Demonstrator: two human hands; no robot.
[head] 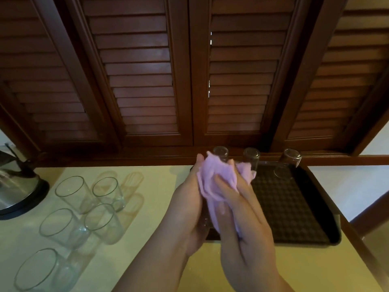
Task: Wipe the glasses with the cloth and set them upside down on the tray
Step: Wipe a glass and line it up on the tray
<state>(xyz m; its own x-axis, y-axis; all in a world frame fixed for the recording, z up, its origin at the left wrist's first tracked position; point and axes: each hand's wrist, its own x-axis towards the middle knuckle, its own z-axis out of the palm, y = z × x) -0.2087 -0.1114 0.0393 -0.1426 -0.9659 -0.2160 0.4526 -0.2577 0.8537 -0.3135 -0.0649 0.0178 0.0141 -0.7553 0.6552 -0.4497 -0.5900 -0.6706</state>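
The person holds a glass (205, 220) between both hands over the near-left corner of the tray (294, 207), with the pink cloth (212, 182) wrapped round most of it, so only a sliver of its base shows. The left hand (189, 207) curls round the glass from the left; the right hand (242, 218) presses the cloth against it, fingers curled over the folds. To do this step well, the judgement is that the left hand should turn the glass while the right keeps the cloth tight on the wall, then push cloth inside to the bottom, gripping low and gently, since thin glass is slippery and could crack under a squeeze. Three wiped glasses (251, 159) already stand upside down along the tray's far edge, so the next belongs in free space beside them, set down rim first. Five upright glasses (71, 192) wait in a cluster on the pale counter (147, 260) to the left, well apart from the tray. A kettle (16, 190) stands at the far left. Behind the counter run dark wooden louvred doors (147, 81), and the light is dim and warm.
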